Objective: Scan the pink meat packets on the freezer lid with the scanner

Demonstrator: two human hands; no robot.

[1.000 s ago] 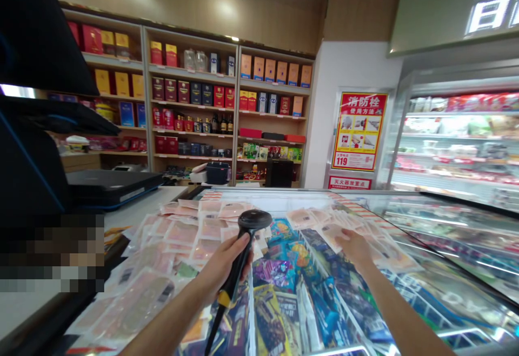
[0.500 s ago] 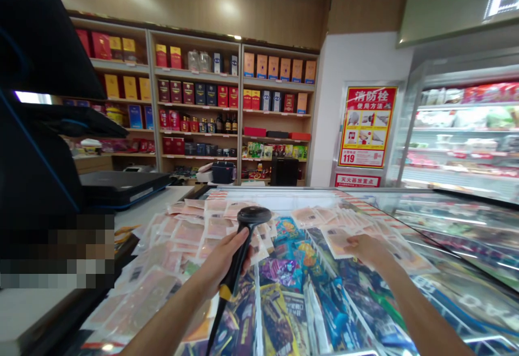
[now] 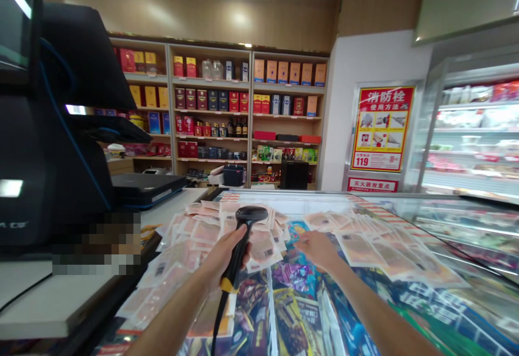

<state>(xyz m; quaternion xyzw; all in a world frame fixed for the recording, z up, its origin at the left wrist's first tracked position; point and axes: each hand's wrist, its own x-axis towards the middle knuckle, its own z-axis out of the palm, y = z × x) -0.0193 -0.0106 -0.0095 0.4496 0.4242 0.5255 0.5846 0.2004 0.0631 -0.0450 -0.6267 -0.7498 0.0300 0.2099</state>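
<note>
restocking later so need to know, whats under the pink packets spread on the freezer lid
Under the pink packets lies the glass freezer lid, and through it colourful ice cream wrappers show. What sits directly beneath the packets themselves is covered and cannot be seen.

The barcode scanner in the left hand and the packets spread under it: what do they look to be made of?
Barcode scanner: seemingly hard plastic, matte black with a yellow band low on the handle; the left hand wraps it. Packets: apparently thin clear plastic film over pinkish contents, glossy, with glare and small printed labels. Freezer lid beneath: probably glass, since it reflects and shows goods through it.
</note>
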